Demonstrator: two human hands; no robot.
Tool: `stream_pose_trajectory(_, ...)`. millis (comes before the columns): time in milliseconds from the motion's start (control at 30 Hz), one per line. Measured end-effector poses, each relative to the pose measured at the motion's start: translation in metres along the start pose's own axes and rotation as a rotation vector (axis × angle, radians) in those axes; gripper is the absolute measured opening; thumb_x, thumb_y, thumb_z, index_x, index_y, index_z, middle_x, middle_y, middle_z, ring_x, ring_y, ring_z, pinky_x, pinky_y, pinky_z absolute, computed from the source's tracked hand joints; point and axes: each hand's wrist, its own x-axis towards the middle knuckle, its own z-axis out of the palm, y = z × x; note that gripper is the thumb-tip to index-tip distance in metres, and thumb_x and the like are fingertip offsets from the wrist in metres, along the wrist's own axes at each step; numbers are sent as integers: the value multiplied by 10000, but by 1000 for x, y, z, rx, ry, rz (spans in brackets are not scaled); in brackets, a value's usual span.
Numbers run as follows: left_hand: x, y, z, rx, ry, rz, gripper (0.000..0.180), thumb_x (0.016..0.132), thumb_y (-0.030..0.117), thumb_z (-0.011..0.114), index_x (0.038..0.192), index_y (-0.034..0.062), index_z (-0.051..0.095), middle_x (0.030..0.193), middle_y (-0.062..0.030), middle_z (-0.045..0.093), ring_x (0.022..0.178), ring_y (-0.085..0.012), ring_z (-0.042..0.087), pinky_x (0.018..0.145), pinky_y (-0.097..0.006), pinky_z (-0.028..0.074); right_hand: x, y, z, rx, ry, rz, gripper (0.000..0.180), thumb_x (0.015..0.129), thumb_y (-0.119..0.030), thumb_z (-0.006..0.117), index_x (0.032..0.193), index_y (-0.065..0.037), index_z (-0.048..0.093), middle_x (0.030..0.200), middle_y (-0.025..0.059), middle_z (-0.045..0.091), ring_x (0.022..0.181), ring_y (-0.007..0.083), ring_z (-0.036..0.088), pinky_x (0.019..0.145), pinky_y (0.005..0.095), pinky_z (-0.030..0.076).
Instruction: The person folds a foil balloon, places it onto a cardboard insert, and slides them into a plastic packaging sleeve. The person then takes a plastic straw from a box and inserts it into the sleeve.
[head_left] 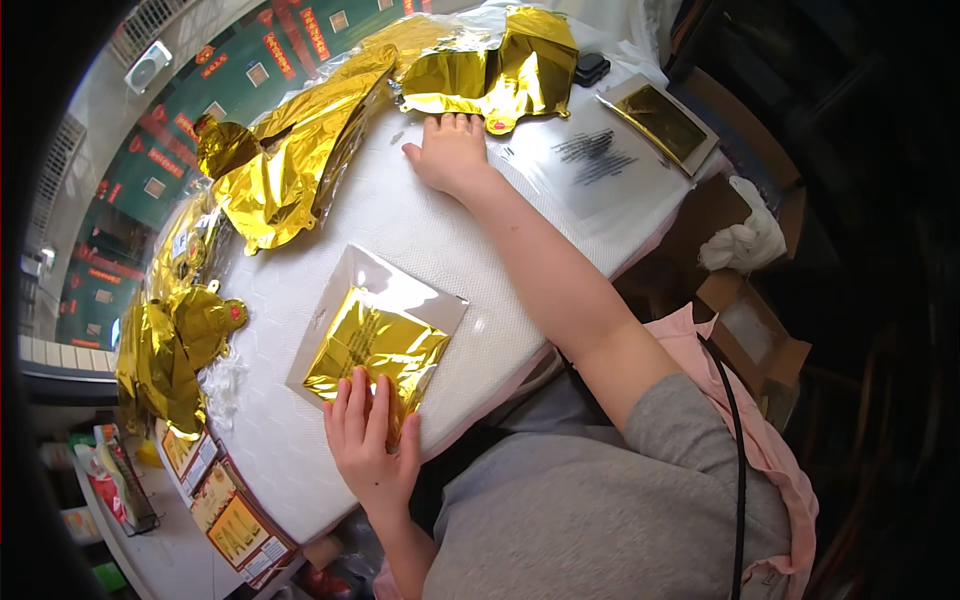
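One view only, from a camera worn on the person's head, looking steeply down and slightly forward over a white padded table (420,225). It sits close: the person's own grey-clad shoulder and lap fill the lower right, and both forearms come in from the lower edge toward the table. The wide fisheye lens bends the scene hard (the table's edge curves, and a green wall (150,150) arcs along the upper left), with a black rim ringing the picture. To the right it takes in cardboard boxes (750,330) on the floor beside the table.
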Motion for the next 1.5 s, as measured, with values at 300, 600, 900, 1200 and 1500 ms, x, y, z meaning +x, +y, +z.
stream_pose_trajectory(300, 0, 1, 0, 38, -23, 5, 494, 938, 238, 692, 1405, 78, 671, 1537, -157, 564, 1456, -381, 478, 1231, -530, 302, -74, -19, -81, 282, -326, -242, 426, 1035, -408, 594, 1193, -18, 663, 1161, 184, 705, 1103, 350, 674, 926, 451, 550)
stream_pose_trajectory(600, 1, -1, 0, 66, -70, 52, 498, 963, 232, 654, 1415, 22, 644, 1543, -186, 548, 1471, -401, 453, 1235, -544, 287, -235, 144, -79, 714, 914, -174, 178, 1012, -60, 563, 1081, 6, 713, 837, 51, 574, 763, 148, 512, 693, 285, 428)
stream_pose_trajectory(900, 7, 1, 5, -43, -61, 36, 622, 1018, 489, 553, 1383, -4, 655, 1507, -234, 523, 1401, -417, 501, 1160, -514, 412, -290, 286, 13, 1420, 1123, 882, 194, 1114, -237, 490, 1092, -72, 590, 710, -48, 391, 640, 61, 344, 593, 254, 306)
stream_pose_trajectory(1200, 3, -13, 6, 106, -52, 99, 539, 1100, 376, 447, 1388, -40, 631, 1505, -231, 540, 1409, -398, 508, 1167, -497, 410, -359, 243, -3, 1785, -1398, -275, 170, 1046, -180, 663, 1016, -12, 661, 961, 7, 649, 838, 78, 583, 750, 248, 461)
stream_pose_trajectory(1500, 10, -8, 8, 73, -73, 122, 515, 1104, 323, 447, 1428, -47, 597, 1517, -246, 521, 1459, -397, 459, 1183, -502, 398, -605, 420, -73, 1645, -575, 577, 173, 1035, -212, 673, 1033, -39, 668, 908, 39, 687, 822, 115, 649, 736, 280, 517)
